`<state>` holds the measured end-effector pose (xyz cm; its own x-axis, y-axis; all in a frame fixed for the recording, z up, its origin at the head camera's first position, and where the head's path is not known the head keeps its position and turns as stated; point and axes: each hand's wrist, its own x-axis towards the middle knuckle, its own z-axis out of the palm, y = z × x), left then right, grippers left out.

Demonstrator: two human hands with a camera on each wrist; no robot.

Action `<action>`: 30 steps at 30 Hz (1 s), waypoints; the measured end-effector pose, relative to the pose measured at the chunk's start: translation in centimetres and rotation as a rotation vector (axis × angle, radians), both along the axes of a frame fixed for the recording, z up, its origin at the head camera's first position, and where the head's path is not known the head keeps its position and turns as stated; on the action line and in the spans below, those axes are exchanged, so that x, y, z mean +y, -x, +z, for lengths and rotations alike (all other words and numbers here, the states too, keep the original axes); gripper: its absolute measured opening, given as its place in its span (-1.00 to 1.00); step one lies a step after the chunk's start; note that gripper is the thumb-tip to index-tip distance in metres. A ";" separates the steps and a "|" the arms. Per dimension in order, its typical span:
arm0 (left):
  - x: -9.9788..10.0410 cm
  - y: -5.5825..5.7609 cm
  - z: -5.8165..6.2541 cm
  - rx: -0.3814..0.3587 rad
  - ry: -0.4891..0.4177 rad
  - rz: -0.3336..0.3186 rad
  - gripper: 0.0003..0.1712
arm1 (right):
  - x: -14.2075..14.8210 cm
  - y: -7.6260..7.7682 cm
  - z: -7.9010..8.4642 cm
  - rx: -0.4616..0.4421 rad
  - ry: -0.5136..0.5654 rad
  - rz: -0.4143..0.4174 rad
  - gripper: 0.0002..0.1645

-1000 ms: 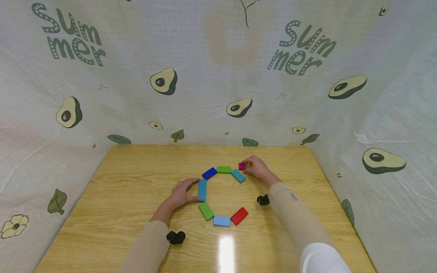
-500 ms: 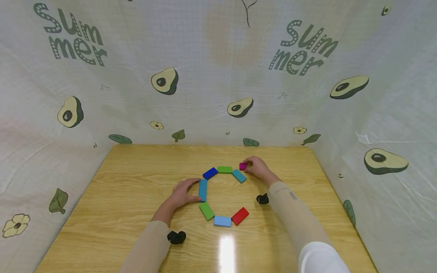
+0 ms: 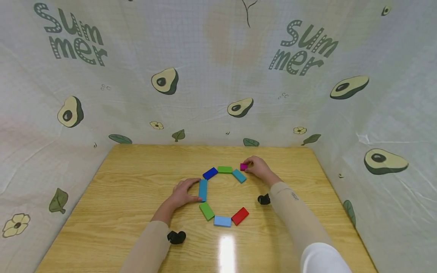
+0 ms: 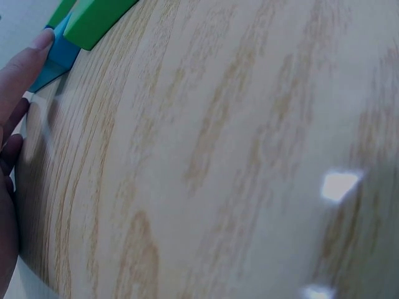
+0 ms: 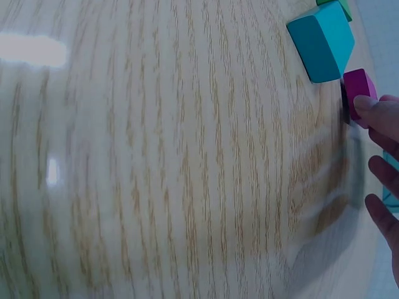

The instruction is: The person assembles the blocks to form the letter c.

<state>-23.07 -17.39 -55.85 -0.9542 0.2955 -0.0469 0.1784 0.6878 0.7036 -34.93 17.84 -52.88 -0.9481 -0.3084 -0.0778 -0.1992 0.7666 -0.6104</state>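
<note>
In the head view, my right hand point(image 3: 257, 168) pinches a small magenta block point(image 3: 243, 167) between thumb and fingers, just beyond a teal block point(image 3: 239, 176). The right wrist view shows the thumb pressed on the magenta block point(image 5: 360, 93), close beside the teal block point(image 5: 321, 43). My left hand point(image 3: 182, 193) spans a blue block point(image 3: 203, 190) at the left of a ring of blocks. Its thumb is at the near end and its fingertips at the far end. In the left wrist view, the thumb touches this blue block point(image 4: 59, 53).
The ring also holds a dark blue block point(image 3: 209, 173), a green block point(image 3: 224, 170), another green block point(image 3: 206, 211), a light blue block point(image 3: 222, 221) and a red block point(image 3: 240, 216). A gap lies on its right side. Printed cloth point(image 3: 205, 125) walls surround the wooden table point(image 3: 136, 167).
My right hand has shifted the magenta block very slightly to the right. The left hand and the other blocks have stayed in place.
</note>
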 end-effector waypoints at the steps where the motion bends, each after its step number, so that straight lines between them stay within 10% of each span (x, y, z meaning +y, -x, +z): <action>1: 0.0 0.0 0.0 0.004 -0.003 -0.001 -0.04 | 0.0 0.0 0.0 0.002 -0.003 0.002 -0.65; 30: -0.1 0.2 0.0 -0.013 0.025 -0.016 -0.02 | 1.7 -5.5 1.3 0.068 0.069 0.031 -0.73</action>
